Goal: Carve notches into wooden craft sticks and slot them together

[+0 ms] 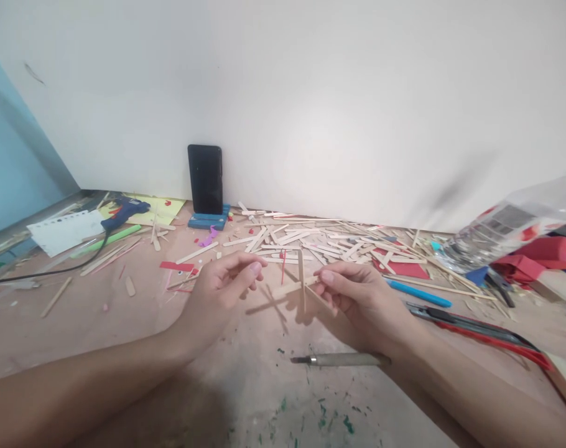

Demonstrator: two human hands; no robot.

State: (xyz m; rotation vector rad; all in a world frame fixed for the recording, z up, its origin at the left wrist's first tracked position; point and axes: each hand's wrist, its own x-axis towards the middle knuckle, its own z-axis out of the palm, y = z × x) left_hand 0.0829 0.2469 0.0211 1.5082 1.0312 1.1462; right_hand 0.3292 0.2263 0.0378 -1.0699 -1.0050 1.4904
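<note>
My right hand (357, 292) pinches a small assembly of crossed wooden craft sticks (302, 274) between thumb and fingers. One stick stands upright, a second crosses it level, and another slants down toward my palm. To the left of it, my left hand (227, 280) hovers with loosely curled fingers and nothing visible in them; a short gap parts it from the sticks. Below the sticks a small chisel-like carving tool (343, 359) lies on the table, its handle end partly behind my right forearm. The sticks cast crossed shadows on the tabletop.
Many loose craft sticks (306, 239) are spread along the wall. A phone (205, 179) stands on a blue holder (208, 219). At left lies a glue gun (124, 210) with its cord. At right are a blue pen-like tool (418, 292), a red utility knife (479, 330) and a plastic bag (502, 227).
</note>
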